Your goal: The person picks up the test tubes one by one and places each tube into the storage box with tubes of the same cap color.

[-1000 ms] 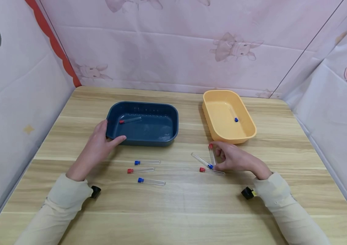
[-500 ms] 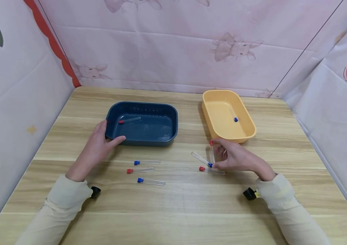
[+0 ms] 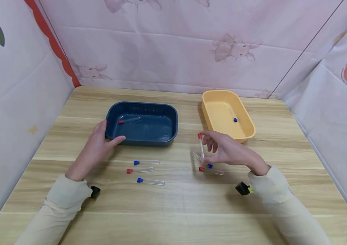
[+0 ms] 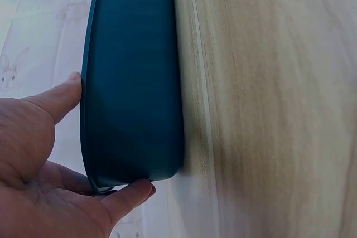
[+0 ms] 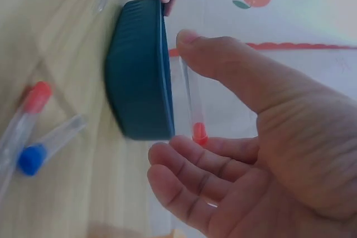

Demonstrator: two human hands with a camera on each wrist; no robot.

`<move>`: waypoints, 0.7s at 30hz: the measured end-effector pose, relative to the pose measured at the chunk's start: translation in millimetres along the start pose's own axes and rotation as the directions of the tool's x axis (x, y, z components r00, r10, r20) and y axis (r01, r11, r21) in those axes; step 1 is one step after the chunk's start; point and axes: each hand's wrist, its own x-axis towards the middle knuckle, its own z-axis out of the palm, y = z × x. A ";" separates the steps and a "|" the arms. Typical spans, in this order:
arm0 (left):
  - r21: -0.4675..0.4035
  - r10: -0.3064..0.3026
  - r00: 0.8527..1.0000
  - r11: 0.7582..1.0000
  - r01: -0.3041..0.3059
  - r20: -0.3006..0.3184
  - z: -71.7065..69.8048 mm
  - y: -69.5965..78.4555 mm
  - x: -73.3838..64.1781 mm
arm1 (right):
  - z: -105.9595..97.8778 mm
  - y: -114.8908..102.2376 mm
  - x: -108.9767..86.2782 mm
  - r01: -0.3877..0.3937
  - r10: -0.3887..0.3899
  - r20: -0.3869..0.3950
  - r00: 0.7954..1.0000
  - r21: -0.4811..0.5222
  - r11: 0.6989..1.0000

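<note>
My right hand [image 3: 230, 149] holds a red-capped test tube [image 3: 201, 146] off the table, the thumb at its clear end and a finger at its cap. Below it lie a blue-capped test tube [image 3: 196, 156], partly hidden, and another red-capped one [image 3: 213, 171]. At the left end of a dark blue bin [image 3: 144, 141], my left hand [image 3: 98, 144] grips the corner, thumb and fingers on its outside. One red-capped tube [image 3: 130, 120] lies inside that bin. In the right wrist view the held tube [image 5: 193, 96] spans thumb and finger.
A yellow bin [image 3: 222, 115] with one blue-capped tube [image 3: 235, 119] stands at the back right. Left of centre, two blue-capped tubes [image 3: 152, 182] and a red-capped tube [image 3: 141, 170] lie on the wooden table [image 3: 173, 214]. Printed fabric walls [image 3: 161, 51] enclose the back and sides.
My right hand has lifted the red-capped test tube from beside the yellow bin and carried it left, over the blue-capped tube. My left hand stays on the dark blue bin.
</note>
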 end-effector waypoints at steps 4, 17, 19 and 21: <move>-0.001 0.003 1.000 1.000 -0.003 -0.005 0.2 -0.6 0.6 | -5.6 -7.6 13.8 -0.002 0.002 0.009 1.000 -0.003 1.000; 0.013 0.005 1.000 1.000 -0.004 -0.007 -0.2 -1.3 1.2 | -11.7 -17.9 59.8 0.009 -0.009 0.012 1.000 0.026 1.000; 0.009 0.006 1.000 1.000 -0.006 -0.009 0.0 -1.4 1.0 | -12.0 -19.2 67.5 0.011 -0.012 0.011 1.000 0.030 0.999; 0.009 0.007 1.000 1.000 -0.007 -0.011 0.6 -1.6 0.7 | -11.9 -20.0 74.9 0.011 -0.011 0.013 1.000 0.037 0.999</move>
